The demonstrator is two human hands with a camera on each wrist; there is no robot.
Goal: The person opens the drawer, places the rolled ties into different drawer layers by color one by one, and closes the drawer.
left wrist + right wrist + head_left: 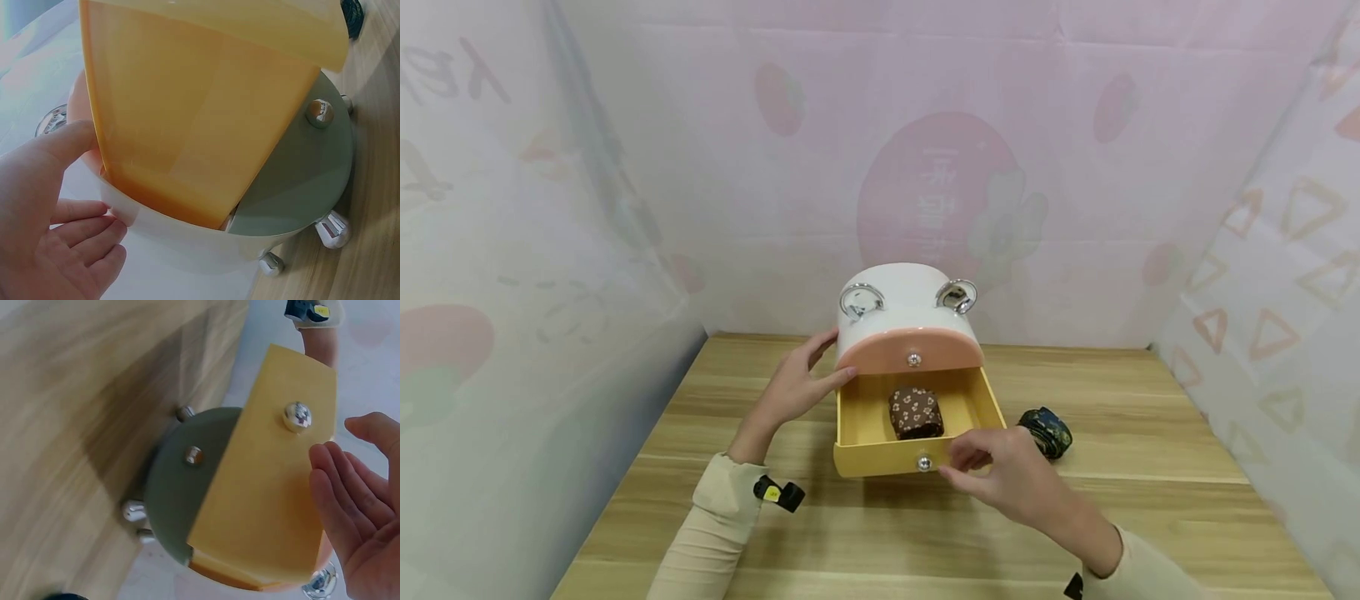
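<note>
A small white drawer cabinet (901,302) stands upright on the wooden surface (880,533). Its yellow middle drawer (917,462) is pulled out, with a brown flower-patterned fabric roll (916,412) lying inside; the pink top drawer (910,350) is closed.

open yellow drawer (880,454) top; dark roll (1047,431) just right

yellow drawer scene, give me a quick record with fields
yellow drawer: pulled out of the small white cabinet
inside drawer: brown flowered cloth roll
left hand: fingers straight, resting against the cabinet's left side
right hand: open at the drawer front, beside its silver knob, no grip on it
on table: dark patterned roll, right of the drawer
pink drawer: closed
</note>
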